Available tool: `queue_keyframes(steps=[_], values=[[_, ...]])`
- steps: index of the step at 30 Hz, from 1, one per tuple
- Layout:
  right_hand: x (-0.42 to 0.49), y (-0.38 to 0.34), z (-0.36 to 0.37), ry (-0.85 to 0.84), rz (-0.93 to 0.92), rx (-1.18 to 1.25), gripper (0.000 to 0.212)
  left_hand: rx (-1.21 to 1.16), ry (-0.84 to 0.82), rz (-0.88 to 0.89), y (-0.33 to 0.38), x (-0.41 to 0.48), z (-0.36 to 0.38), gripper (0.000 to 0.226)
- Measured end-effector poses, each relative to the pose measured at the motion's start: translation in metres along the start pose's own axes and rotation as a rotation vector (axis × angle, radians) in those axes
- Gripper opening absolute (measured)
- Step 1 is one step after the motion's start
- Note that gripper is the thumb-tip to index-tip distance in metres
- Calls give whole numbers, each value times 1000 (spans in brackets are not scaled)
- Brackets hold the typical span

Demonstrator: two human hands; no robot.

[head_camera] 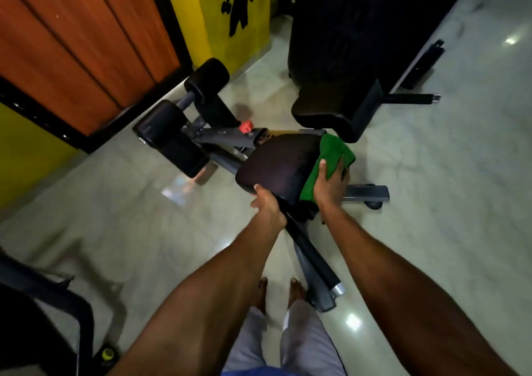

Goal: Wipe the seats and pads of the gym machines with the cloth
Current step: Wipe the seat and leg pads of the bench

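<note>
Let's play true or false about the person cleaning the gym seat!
1. The cloth is green. True.
2. The right hand presses the cloth on the seat. True.
3. The left hand is up in the air. False: it grips the seat's near edge.
4. The knob on the machine is blue. False: it is red.
5. The person wears shoes. False: the feet are bare.

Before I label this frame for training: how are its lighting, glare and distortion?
Head view: dim overall, black seat pad nearly featureless; ceiling-light glare spots on the glossy floor; wide-angle bending at the edges; slight softness, yet green cloth under the right hand stays distinct.
</note>
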State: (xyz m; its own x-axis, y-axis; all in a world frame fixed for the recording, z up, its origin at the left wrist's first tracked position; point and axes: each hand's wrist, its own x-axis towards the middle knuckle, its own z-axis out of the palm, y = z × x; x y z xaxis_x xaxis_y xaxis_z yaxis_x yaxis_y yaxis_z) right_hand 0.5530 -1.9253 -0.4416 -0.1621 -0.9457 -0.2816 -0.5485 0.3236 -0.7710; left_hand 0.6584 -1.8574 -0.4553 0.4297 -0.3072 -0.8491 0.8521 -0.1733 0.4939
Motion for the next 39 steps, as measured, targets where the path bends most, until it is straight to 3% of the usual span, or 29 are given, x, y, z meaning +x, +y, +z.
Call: queue_keyframes(steps=[2, 4, 9, 14, 19, 22, 24, 27, 28, 31, 33, 34, 37, 39], values=[[8, -5, 0, 85, -12, -24, 65, -21, -59, -63, -16, 33, -1, 91], [-13, 1, 4, 145, -99, -69, 62, -27, -75, -108, -14, 16, 0, 83], [-42, 31, -12, -31, -627, -297, 55, -133, -116, -107, 7, -30, 0, 63], [48, -28, -21, -39, -569, -443, 55, -175, -133, -69, 10, -29, 3, 57], [-8, -21, -4, -231, -1082, -589, 43, -339, -155, -95, 8, -24, 7, 59], [19, -27, -17, -348, -1299, -645, 47, -341, -176, -137, 6, -24, 5, 63], [47, -51, -15, -282, -1217, -760, 51, -352, -156, -142, 3, -20, 7, 66], [38, -76, 6, -153, -916, -848, 45, -385, -149, -125, -1, -15, 11, 72], [24, -73, 13, -172, -928, -857, 43, -402, -141, -125, -1, -15, 12, 73], [4, -45, -1, -412, -1291, -760, 42, -428, -176, -112, 1, -17, 11, 64], [33, -43, -15, -514, -1407, -720, 46, -461, -196, -112, -1, -13, 10, 61], [50, -50, -16, -479, -1375, -758, 50, -455, -195, -116, -2, -13, 10, 64], [72, -79, 5, -300, -1051, -956, 52, -420, -136, -119, -3, -14, 14, 68], [51, -85, 19, -281, -962, -994, 47, -421, -118, -111, -2, -17, 17, 69]])
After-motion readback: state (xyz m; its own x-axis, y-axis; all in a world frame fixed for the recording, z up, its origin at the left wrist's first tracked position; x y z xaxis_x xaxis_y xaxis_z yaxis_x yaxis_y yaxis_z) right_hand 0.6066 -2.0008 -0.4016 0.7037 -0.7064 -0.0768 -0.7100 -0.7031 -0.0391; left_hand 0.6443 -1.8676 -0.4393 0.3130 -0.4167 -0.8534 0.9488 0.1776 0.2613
